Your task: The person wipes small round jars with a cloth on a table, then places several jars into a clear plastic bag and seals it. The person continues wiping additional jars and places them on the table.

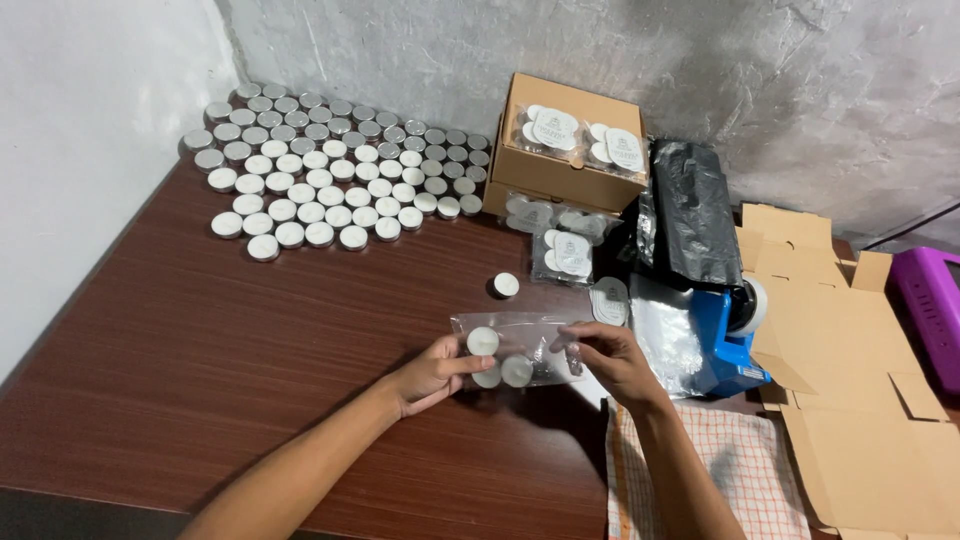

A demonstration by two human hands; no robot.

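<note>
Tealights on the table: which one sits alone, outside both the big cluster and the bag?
The lone tealight, just above the clear bag and apart from the cluster.

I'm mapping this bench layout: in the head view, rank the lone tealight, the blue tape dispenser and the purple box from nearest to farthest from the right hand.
From the right hand:
1. Lone tealight, up and to its left on the table.
2. Blue tape dispenser, just to its right; a bit farther than the tealight.
3. Purple box, at the far right edge, clearly farthest.
</note>
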